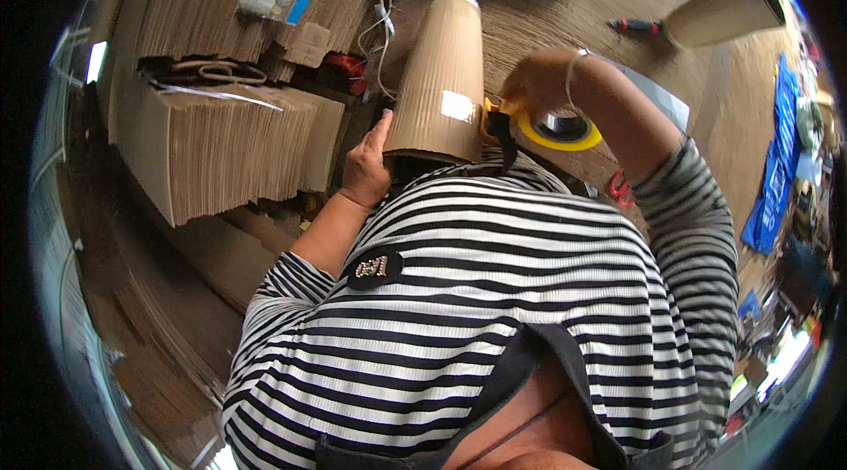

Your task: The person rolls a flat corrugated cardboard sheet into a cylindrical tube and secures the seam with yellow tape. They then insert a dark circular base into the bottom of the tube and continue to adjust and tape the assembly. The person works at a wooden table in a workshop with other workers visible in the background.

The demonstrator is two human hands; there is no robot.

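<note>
A wooden table [547,15] spreads under everything, and at its left side sit thick stacks of cardboard sheets [251,152], flat and packed edge to edge. Judging by these, plenty of material is unrolled, so the wider job looks far from over.

The cardboard tube [432,73] in hand lies in the middle of the table, its narrower end pointing away and its wider, open end close to the person's striped shirt [494,249]. Its shaping looks done; whether its seam is fully fastened I cannot tell, since its underside and much of its right edge are hidden. A second tube [728,11], similarly rolled, lies well apart at the upper right, and seems to be at least as far along.

The left hand [366,165] rests against the left side of the tube near its wide end, fingers fairly straight and not visibly wrapped around it. The right hand [535,86] is just right of the tube, blurred and bent at the wrist, its fingers curled; what they hold, if anything, I cannot tell.

Just below the right hand is a yellow roll of tape [582,136], which suggests that fastening is the stage in hand and perhaps not complete. A black-and-red knife [637,27] lies beside the second tube. Smallest, a white patch [458,105] is already on the tube's upper face, toward the wide end.
</note>
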